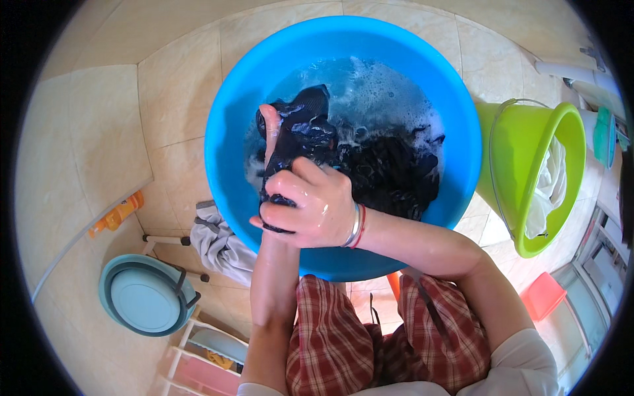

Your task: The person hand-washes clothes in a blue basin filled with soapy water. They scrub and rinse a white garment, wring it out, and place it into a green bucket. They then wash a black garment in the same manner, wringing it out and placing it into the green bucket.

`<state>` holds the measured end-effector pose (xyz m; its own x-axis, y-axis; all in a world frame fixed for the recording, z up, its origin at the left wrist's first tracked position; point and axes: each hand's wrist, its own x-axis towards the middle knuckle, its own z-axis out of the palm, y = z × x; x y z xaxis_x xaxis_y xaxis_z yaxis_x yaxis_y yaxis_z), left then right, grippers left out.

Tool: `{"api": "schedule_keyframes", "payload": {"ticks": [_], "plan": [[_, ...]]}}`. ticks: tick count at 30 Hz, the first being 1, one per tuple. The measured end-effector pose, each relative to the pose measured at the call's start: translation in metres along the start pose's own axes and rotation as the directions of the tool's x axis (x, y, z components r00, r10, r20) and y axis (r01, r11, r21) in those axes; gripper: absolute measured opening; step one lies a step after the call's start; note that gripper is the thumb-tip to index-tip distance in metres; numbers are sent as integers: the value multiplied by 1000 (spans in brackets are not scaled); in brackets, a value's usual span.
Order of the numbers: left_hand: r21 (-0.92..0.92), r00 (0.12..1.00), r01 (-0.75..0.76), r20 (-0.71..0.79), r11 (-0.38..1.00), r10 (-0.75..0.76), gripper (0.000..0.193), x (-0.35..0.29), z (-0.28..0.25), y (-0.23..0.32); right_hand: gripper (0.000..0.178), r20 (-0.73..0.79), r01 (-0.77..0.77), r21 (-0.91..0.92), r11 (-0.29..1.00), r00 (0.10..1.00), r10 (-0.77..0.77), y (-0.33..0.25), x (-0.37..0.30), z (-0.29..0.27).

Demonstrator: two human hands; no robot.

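Both hands [300, 198] clenched around wet dark garment [300, 135], over soapy blue basin [224, 132]

Bright, even daylight; colours saturated. Specular glare on the wet right hand [310, 204] and on the foam inside the blue basin [224, 132]. Soft shadow on the tiles left of the basin. Strong fisheye bending of tile joints away from the basin; black vignette at corners. Focus sharp at centre, softer toward the rim.
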<state>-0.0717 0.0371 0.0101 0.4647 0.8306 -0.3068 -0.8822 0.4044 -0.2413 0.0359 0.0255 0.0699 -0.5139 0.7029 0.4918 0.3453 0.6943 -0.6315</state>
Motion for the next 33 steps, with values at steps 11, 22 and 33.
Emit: {"api": "schedule_keyframes", "payload": {"ticks": [11,22,33], "plan": [[423,639,-410,-500,808,585,30,7,-9,-54,7,-33,-310,-4,951,950,310,110,2,5],[575,492,-306,-587,759,643,71,1,-62,-5,52,281,-315,-534,785,809,516,169,-57,7],[439,831,-250,-360,863,424,55,-1,-62,9,9,271,-110,15,994,957,102,84,-10,18]]}}
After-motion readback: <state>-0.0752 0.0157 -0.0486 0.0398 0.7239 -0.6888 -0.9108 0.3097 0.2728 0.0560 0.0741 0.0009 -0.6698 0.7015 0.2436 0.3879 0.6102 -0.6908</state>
